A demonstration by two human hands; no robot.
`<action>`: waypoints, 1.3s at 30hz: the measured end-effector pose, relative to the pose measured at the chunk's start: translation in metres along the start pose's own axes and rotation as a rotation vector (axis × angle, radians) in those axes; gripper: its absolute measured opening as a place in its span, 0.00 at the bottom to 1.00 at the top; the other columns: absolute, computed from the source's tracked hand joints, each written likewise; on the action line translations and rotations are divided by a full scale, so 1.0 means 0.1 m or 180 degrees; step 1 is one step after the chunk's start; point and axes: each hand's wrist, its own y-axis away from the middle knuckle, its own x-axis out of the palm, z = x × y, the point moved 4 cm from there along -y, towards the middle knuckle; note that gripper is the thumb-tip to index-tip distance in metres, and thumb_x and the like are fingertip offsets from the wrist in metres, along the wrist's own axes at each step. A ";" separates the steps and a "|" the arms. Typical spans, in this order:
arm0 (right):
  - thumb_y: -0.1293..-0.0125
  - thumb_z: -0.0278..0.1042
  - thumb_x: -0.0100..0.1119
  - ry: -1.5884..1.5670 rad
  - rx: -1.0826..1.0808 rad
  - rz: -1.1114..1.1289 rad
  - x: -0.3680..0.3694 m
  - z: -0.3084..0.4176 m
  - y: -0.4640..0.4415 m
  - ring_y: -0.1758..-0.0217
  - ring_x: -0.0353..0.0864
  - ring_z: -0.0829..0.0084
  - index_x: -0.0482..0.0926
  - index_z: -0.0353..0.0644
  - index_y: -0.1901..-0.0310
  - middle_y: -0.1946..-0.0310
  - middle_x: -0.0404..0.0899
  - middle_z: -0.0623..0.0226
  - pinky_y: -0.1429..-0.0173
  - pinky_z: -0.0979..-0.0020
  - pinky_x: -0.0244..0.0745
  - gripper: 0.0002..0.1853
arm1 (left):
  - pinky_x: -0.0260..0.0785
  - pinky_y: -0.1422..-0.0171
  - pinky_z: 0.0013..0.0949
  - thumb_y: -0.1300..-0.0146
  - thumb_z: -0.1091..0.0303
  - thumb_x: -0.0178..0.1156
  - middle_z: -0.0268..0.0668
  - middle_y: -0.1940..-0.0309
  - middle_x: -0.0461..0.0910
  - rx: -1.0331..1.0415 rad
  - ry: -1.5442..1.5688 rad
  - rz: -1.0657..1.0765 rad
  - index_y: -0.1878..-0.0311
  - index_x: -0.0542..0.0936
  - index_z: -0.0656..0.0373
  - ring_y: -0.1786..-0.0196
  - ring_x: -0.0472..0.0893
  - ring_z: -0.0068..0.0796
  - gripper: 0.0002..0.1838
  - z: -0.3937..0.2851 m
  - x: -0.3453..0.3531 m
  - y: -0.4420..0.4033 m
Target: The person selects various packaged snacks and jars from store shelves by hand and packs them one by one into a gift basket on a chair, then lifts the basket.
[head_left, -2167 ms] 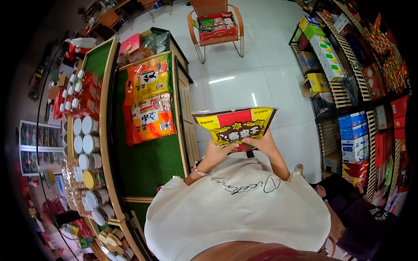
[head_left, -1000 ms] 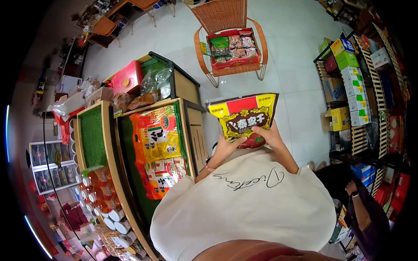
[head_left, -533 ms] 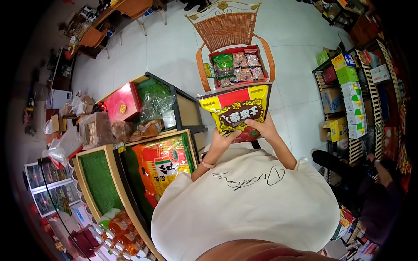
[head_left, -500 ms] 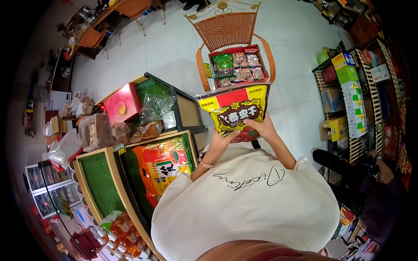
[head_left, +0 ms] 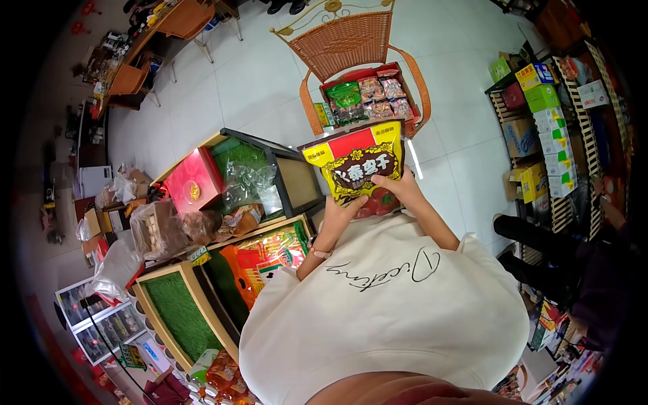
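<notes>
A yellow, red and brown snack bag (head_left: 358,160) is held in front of my white shirt, its printed side facing me. My left hand (head_left: 342,210) grips the bag's lower left, thumb on the front. On the lower right, my right hand (head_left: 399,187) holds it with the thumb pressed on the front. Fingers behind the bag are hidden. Just beyond the bag, a red box (head_left: 412,120) of small packets and a green bag (head_left: 346,98) stands on a wicker chair (head_left: 341,44).
To the left are a wooden display stand (head_left: 177,275), a pink-red box (head_left: 194,180) and plastic bags. Shelves with stacked cartons (head_left: 553,145) line the right side. A person in dark clothes (head_left: 540,236) is at the lower right. Tables and chairs stand at the upper left.
The view has turned and advanced, bringing the wicker chair and its box nearer than at first. Both hands keep hold of the snack bag, which now sits slightly further left and higher.
</notes>
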 end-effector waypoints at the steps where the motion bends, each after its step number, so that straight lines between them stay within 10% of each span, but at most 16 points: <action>1: 0.47 0.32 0.67 -0.0004 0.0021 0.0007 -0.02 0.02 -0.06 0.60 0.77 0.78 0.74 0.34 0.55 0.62 0.79 0.66 0.54 0.76 0.73 0.19 | 0.72 0.53 0.27 0.48 0.76 0.64 0.38 0.57 0.78 0.0049 -0.0033 -0.0013 0.50 0.72 0.66 0.56 0.78 0.25 0.21 -0.02 0.00 -0.07; 13: 0.43 0.35 0.63 -0.0596 0.0739 -0.0127 -0.77 -0.16 -1.59 0.47 0.70 0.75 0.61 0.38 0.41 0.49 0.71 0.63 0.44 0.73 0.67 0.31 | 0.70 0.58 0.25 0.44 0.71 0.62 0.35 0.63 0.81 -0.0421 0.0267 -0.0271 0.56 0.77 0.67 0.63 0.78 0.20 0.14 0.00 0.24 -1.60; 28: 0.42 0.37 0.60 0.0308 0.1369 -0.0706 -2.74 -1.81 -4.05 0.49 0.71 0.72 0.65 0.34 0.44 0.50 0.72 0.60 0.44 0.72 0.67 0.27 | 0.64 0.45 0.30 0.42 0.61 0.61 0.33 0.52 0.76 -0.2316 0.0486 0.0535 0.46 0.73 0.60 0.53 0.75 0.26 0.22 2.13 0.43 -4.64; 34: 0.43 0.41 0.61 0.1364 0.1601 -0.1044 -3.36 -2.38 -4.44 0.52 0.73 0.71 0.65 0.34 0.45 0.54 0.74 0.59 0.47 0.73 0.67 0.28 | 0.69 0.52 0.30 0.45 0.64 0.64 0.36 0.54 0.78 -0.2497 0.0749 0.0300 0.47 0.74 0.62 0.56 0.77 0.27 0.23 2.70 0.59 -5.26; 39: 0.43 0.29 0.57 -0.0154 0.0758 -0.1515 -3.30 -2.27 -4.32 0.44 0.69 0.60 0.66 0.37 0.44 0.46 0.69 0.54 0.39 0.67 0.62 0.24 | 0.70 0.60 0.27 0.43 0.65 0.63 0.34 0.60 0.79 -0.1886 0.0405 -0.0793 0.53 0.74 0.63 0.63 0.77 0.23 0.18 3.03 0.73 -5.61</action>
